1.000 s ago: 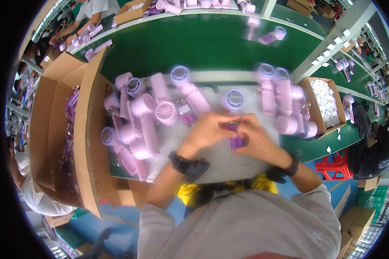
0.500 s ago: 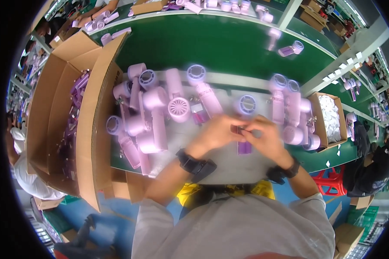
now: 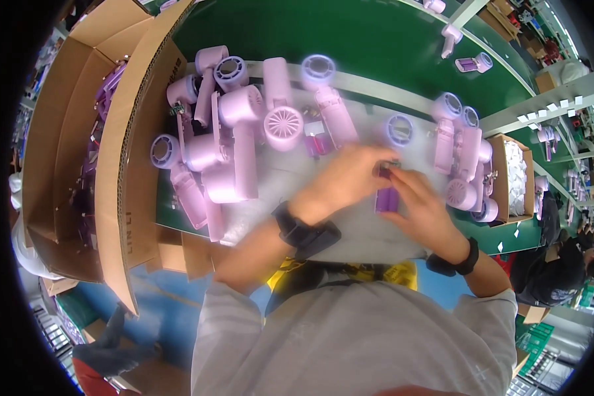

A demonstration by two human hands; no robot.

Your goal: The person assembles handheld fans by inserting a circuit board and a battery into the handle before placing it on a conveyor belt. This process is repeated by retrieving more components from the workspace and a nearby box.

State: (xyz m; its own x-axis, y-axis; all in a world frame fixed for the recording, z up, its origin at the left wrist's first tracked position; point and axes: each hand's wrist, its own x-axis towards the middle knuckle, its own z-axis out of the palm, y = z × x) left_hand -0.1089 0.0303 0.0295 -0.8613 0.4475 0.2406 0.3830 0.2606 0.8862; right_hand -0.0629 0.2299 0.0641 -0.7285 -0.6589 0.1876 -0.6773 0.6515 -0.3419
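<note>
My two hands meet over a lilac handheld fan with a round, ringed head (image 3: pixel 399 130). Its purple lower handle section (image 3: pixel 386 200) shows below my fingers, while the middle is covered. My left hand (image 3: pixel 350 178) is closed, its fingertips pinching a small dark part (image 3: pixel 385 169) over the fan; its exact kind is too small to tell. My right hand (image 3: pixel 421 206) rests its fingertips by that part, with the thumb against the handle section's lower end. Left of my hands lie a lilac fan body (image 3: pixel 336 117) and an opened purple handle piece (image 3: pixel 318 141).
Lilac fans, including a grilled fan head (image 3: pixel 284 127), are heaped at the left beside a big cardboard box (image 3: pixel 129 165) with purple parts. At the right, more fans (image 3: pixel 444 146) lie next to a small box (image 3: pixel 501 178) of white pieces. A metal post (image 3: pixel 541 105) rises behind.
The whole view has shifted. My right thumb has moved away from its fingertips, down to the lower handle section; my left hand keeps its pinch over the fan.
</note>
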